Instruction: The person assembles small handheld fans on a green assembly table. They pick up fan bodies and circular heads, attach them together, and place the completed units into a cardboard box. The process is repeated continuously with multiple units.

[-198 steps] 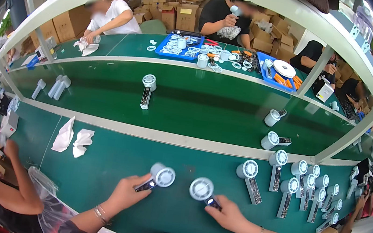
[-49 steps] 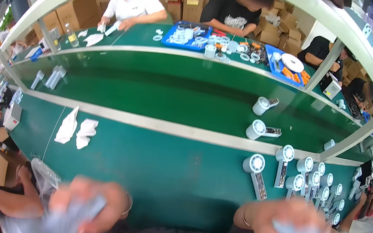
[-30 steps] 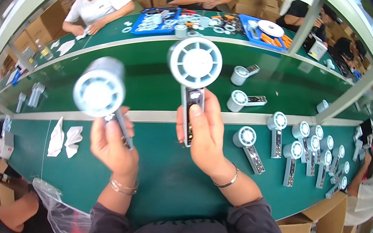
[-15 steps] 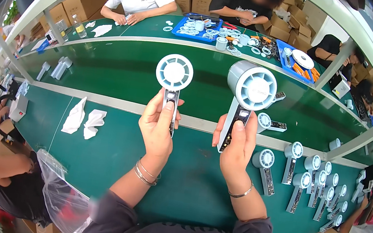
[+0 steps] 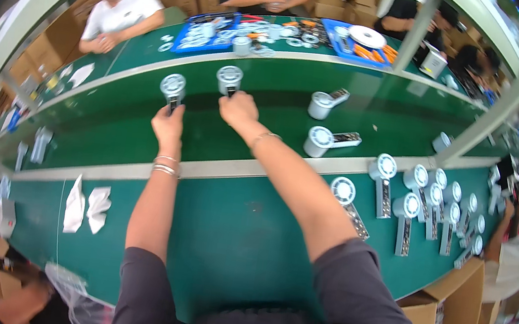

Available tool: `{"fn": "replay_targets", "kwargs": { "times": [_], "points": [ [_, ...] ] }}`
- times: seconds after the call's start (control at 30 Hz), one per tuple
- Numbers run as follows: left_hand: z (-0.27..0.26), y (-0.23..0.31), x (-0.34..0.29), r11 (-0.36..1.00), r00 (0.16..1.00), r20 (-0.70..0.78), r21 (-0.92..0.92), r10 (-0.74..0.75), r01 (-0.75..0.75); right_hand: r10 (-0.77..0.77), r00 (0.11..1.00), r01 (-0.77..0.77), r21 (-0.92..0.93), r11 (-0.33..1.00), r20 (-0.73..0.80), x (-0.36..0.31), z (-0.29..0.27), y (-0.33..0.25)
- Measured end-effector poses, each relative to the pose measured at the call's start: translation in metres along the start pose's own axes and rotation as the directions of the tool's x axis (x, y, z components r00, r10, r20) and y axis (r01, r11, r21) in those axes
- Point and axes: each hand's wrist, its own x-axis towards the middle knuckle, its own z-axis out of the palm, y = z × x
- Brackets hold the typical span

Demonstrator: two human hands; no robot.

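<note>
Your left hand point(image 5: 168, 127) is closed around the handle of a fan-shaped unit point(image 5: 173, 86), and your right hand point(image 5: 238, 111) grips a second fan-shaped unit point(image 5: 230, 78) the same way; both are at the smooth green belt point(image 5: 282, 89), side by side and apart, though you can't tell from here whether they touch it. Each has a pale-blue, drum-like head with a spoked round face and a slim, dark-fronted handle. Similar units point(image 5: 407, 206) with bared circuitry cluster on the matte green bench point(image 5: 214, 254) to your right, while two crumpled white sheets point(image 5: 74, 208) lie to your left. Across the belt, a blue tray point(image 5: 189, 50) holds pale rings, and another blue tray point(image 5: 345, 57) holds a flat white disc point(image 5: 367, 36) and orange pieces. Beside you, the brown cardboard box point(image 5: 462, 307) stands open, its contents hard to make out
</note>
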Motion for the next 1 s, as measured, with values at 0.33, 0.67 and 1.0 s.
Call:
{"fn": "replay_targets", "kwargs": {
  "times": [0.33, 0.67, 1.0],
  "points": [
    [0.029, 0.010, -0.008, 0.544, 0.735, -0.030, 0.694, 0.677, -0.473, -0.201, 0.879, 0.347, -0.292, 0.891, 0.432, -0.001, -0.092, 0.027],
    [0.138, 0.079, -0.168, 0.893, 0.524, 0.768, -0.136, 0.369, -0.429, -0.101, 0.987, 0.163, -0.783, 0.600, 0.127, 0.061, -0.210, 0.181],
    [0.120, 0.086, -0.147, 0.952, 0.572, 0.781, -0.092, 0.251, -0.293, -0.452, 0.874, 0.403, -0.789, 0.463, 0.181, 0.073, -0.166, 0.184]
  ]
}}
